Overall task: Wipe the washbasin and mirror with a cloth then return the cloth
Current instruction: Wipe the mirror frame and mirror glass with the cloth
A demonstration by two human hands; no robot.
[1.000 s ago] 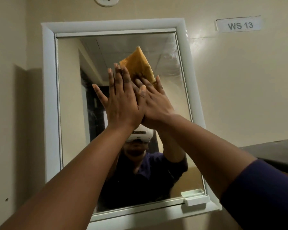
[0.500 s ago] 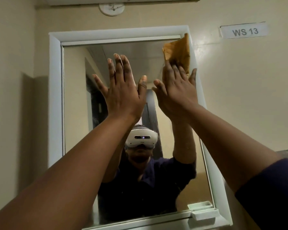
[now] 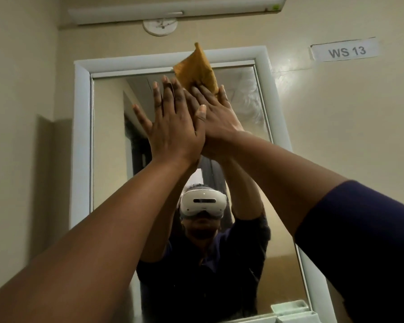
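A person's right hand [image 3: 216, 117] presses an orange cloth [image 3: 197, 68] flat against the mirror [image 3: 107, 141] at its 12 o'clock edge, fingers straight, the cloth's tip overlapping the white frame [image 3: 82, 136]. The left hand [image 3: 173, 127], fingers spread wide and holding nothing, lies raised just beside it, partly overlapping it. A "WS 13" label [image 3: 344, 52] marks the wall at 2 o'clock.

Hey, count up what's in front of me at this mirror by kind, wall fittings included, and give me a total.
Bare hands: 2, the left hand and the right hand
Orange-brown wiping cloth: 1
White-framed wall mirror: 1
White "WS 13" wall label: 1
Long white tube light fitting: 1
Round white wall fitting: 1
Total: 7
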